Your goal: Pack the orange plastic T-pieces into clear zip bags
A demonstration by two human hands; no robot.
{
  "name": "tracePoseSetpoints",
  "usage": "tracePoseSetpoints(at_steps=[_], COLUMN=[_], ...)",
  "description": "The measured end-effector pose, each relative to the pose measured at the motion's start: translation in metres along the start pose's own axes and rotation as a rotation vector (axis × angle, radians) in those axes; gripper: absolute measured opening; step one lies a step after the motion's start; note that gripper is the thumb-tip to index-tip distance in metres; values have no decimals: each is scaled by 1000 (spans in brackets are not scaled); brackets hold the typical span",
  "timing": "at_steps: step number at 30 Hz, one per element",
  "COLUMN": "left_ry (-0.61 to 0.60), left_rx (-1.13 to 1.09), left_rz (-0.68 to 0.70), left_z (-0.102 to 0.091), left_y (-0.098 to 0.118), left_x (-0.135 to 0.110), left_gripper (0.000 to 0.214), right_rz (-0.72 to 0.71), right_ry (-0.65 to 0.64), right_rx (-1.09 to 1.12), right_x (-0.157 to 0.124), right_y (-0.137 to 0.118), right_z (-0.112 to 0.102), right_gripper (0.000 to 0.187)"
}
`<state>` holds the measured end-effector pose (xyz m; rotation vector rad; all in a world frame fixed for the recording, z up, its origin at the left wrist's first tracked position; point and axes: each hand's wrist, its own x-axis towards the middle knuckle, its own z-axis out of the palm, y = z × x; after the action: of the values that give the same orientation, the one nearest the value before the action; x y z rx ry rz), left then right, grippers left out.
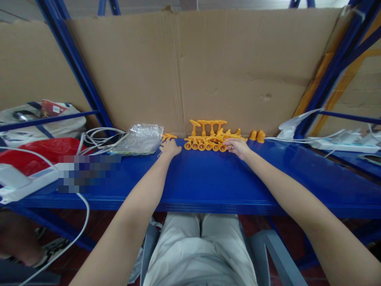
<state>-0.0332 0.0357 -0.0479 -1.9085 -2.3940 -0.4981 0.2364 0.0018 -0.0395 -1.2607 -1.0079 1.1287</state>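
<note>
Several orange horn-shaped plastic pieces lie in a row at the back of the blue table, their round flared ends facing me. More orange pieces are stacked behind and above this row. My right hand is at the row's right end, its fingers closed around the edge of an orange horn-shaped piece. Left of the row, my left hand rests low over the table, thumb apart from the fingers. Just beyond its fingertips lies another orange piece. A thin chain shows beside the left wrist.
Two orange caps stand to the right, by the cardboard backing. Clear plastic bags and white cables lie at left, near a white power strip. Another power strip sits at far right. Blue posts flank the table.
</note>
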Motion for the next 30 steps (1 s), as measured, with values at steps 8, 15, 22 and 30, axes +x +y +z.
tracePoseSetpoints(at_steps=[8,15,22,30], left_ry=[41,20,12,53], left_rx=[15,-44,-93,-101], left_rz=[74,113,143,215], left_z=[4,2,-4,-3], left_y=[-2,0,4,12], left_x=[5,4,1,-3], left_gripper=[47,39,32,28], right_rz=[48,-21,-416,-773], right_ry=[-199,-236,-134,-65], right_rx=[16,-152,-660,-1124], right_x=[0,5,23,22], right_y=[0,7,19,18], right_z=[-5,-7,-11,-12], right_gripper=[18,11,43,37])
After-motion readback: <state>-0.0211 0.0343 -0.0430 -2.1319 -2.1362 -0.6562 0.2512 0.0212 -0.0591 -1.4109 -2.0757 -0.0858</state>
